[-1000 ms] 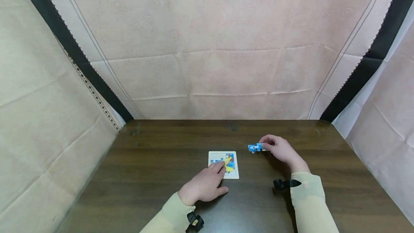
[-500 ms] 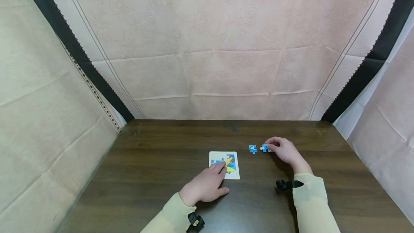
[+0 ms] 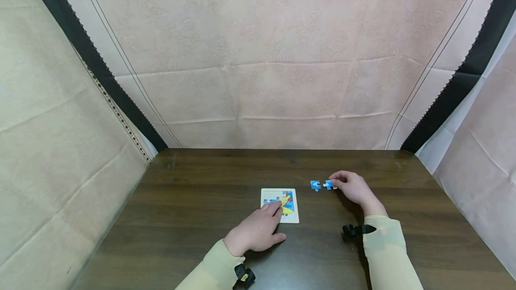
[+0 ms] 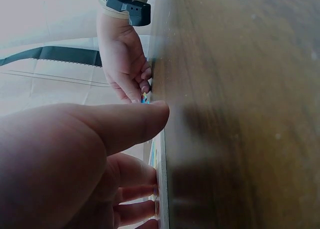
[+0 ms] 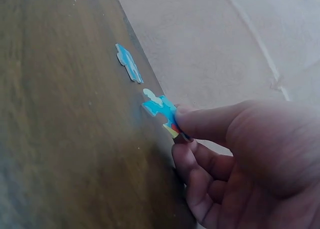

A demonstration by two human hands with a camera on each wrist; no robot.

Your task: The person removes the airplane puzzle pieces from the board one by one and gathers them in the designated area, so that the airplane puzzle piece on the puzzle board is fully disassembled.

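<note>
Much desk (image 3: 181, 200) spreads to its edges by cloth walls (image 3: 274, 79); right hand (image 3: 351, 188) pinches a puzzle piece (image 3: 328, 185), left hand (image 3: 257, 231) touches a board (image 3: 289, 219), fingers straight.

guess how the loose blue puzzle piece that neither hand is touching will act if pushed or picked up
The loose blue puzzle piece lies flat, so it would probably slide rather than roll or tip. Its edge looks unbent, suggesting it is fairly stiff. Being small and thin, it is likely light.
</note>
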